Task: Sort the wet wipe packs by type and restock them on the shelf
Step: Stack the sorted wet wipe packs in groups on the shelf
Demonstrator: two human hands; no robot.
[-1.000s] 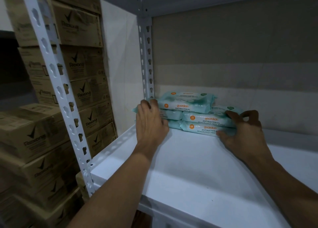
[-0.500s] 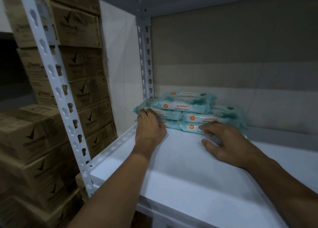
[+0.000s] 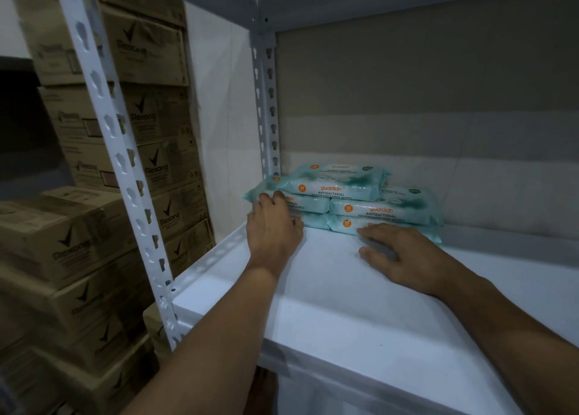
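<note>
While both arms reach in from below, scene: white metal shelf (image 3: 344, 289) w/ slotted uprights, dim light.
Wipe packs: teal guardian antibacterial wet wipe packs (image 3: 341, 204) stacked at back-left corner of shelf, against rear wall. Left column looks three high, right column two high; top pack (image 3: 335, 182) sits on the left column and overlaps the right one a bit. Orange "50" dots on fronts.
L hand: left hand (image 3: 274, 226) at front-left end of stack, back of hand up, fingertips curled onto edge of the mid/upper left packs; touching them. Full wrap around a pack not clear – looks like a press/pinch at the end seam.
R hand: right hand (image 3: 404, 254) flat, palm down on shelf board, fingers straight & relaxed, tips touching front of bottom right pack (image 3: 385, 226). Holding nothing.
Shelf above: underside of next board visible at top.
Left of rack: brown Rexona cartons (image 3: 153, 126) stacked in several tiers, beside & behind front upright (image 3: 125, 179).
Back wall: plain, pale bands.
</note>
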